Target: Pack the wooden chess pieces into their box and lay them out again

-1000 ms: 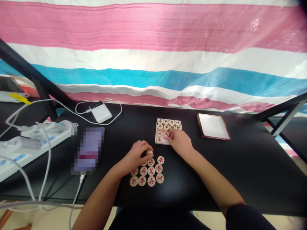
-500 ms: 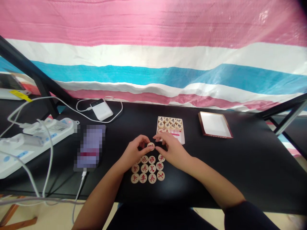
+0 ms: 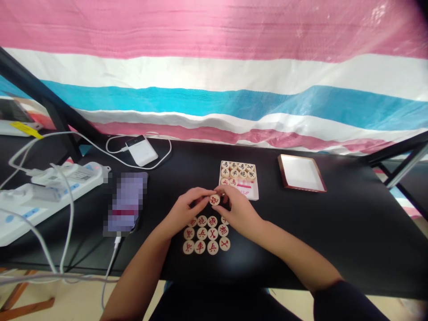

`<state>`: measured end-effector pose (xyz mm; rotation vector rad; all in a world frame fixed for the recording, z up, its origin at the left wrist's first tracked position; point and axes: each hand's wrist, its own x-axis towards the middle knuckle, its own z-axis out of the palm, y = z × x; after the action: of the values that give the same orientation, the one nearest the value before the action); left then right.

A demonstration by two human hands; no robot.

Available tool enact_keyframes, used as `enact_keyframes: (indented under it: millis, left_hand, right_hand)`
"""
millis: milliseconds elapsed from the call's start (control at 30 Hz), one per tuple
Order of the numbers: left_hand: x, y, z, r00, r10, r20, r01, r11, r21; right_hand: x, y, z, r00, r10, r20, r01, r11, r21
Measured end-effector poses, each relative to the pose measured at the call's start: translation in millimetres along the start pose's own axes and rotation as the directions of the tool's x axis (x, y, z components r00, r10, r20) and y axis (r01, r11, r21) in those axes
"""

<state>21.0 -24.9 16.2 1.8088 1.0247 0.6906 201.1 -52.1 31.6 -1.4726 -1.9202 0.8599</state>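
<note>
Between my two hands is a round Chinese chess piece (image 3: 214,200) with a red character facing up. My left hand (image 3: 187,207) pinches it from the left with thumb and fingers. From the right, the fingertips of my right hand (image 3: 236,208) close on the same piece. Below the hands, red-marked Chinese chess pieces (image 3: 202,233) lie in rows on the black table; my hands partly cover the top row. Just beyond my right hand sits a white box (image 3: 255,192) holding several black-marked pieces and a couple of red ones, with part of its printed bottom showing.
To the right lies the box lid (image 3: 302,174), inner side up. At left are a phone (image 3: 127,203) on a charging cable, a white power bank (image 3: 143,151) and a power strip (image 3: 72,187) with loose cables. A striped sheet (image 3: 214,102) hangs behind the table.
The held piece has moved slightly right and up and turned so its red character shows fully. My right fingers, apart from it before, now grip it together with the left.
</note>
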Motion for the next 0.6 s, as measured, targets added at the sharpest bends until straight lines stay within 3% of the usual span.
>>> enact_keyframes:
  millis: [300, 433, 533, 600]
  left_hand:
    - [1.0, -1.1, 3.2, 0.995, -0.079, -0.063, 0.075, 0.995, -0.063]
    - [1.2, -1.2, 1.6, 0.993, -0.091, -0.078, 0.081, 0.990, -0.119]
    - [1.3, -1.4, 0.1, 0.992, -0.089, -0.087, 0.078, 0.989, -0.128]
    - [1.2, -2.0, -0.6, 0.991, -0.093, -0.092, 0.081, 0.989, -0.126]
  right_hand:
    - [-4.3, -3.1, 6.1, 0.999, -0.032, -0.026, 0.031, 0.999, -0.044]
    - [1.7, 0.0, -9.5, 0.987, 0.120, -0.111, -0.137, 0.977, -0.162]
    - [9.5, 8.1, -22.6, 0.955, 0.214, -0.203, -0.271, 0.911, -0.312]
    - [14.2, 14.1, -27.4, 0.945, 0.259, -0.202, -0.321, 0.859, -0.399]
